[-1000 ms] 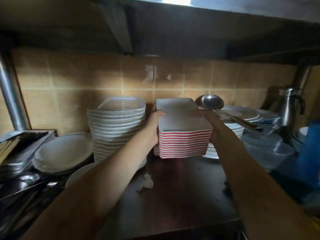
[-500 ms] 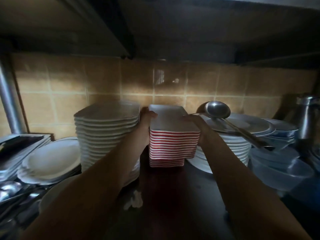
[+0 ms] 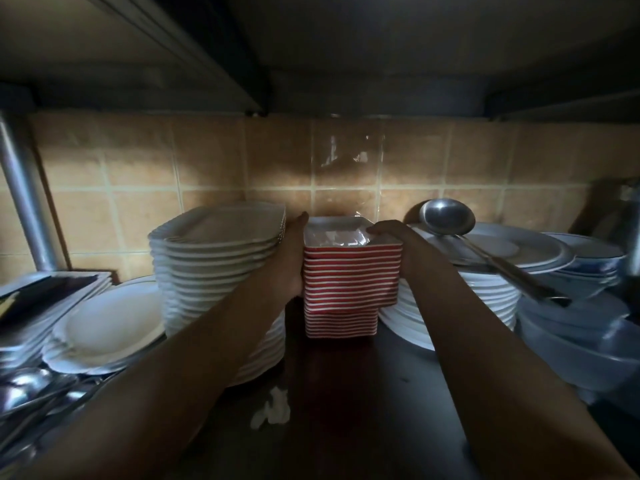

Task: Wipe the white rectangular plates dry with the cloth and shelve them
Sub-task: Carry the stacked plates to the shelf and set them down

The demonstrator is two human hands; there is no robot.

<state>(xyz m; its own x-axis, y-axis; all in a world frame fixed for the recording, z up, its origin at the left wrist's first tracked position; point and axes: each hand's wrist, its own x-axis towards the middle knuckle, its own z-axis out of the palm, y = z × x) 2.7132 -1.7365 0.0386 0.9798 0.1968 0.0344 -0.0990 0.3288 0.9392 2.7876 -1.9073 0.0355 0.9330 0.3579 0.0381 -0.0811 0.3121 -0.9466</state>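
Shelf (image 3: 346, 393): dark, crowded with dishes; the plates stand at the back, by the tiled wall.
Neighbours: tall white stack (image 3: 214, 258) just left, round stack (image 3: 485, 282) with a ladle (image 3: 446, 216) right.
Plates (image 3: 349, 282): red-edged pile, upper batch overhanging the lower one to the right.
Left hand (image 3: 291, 258): clasps the pile's left side, thumb at the rim.
Right hand (image 3: 398, 244): fingers curled over the right rim.
Progress: shelving looks nearly done; squaring up and letting go are left. No cloth seen.
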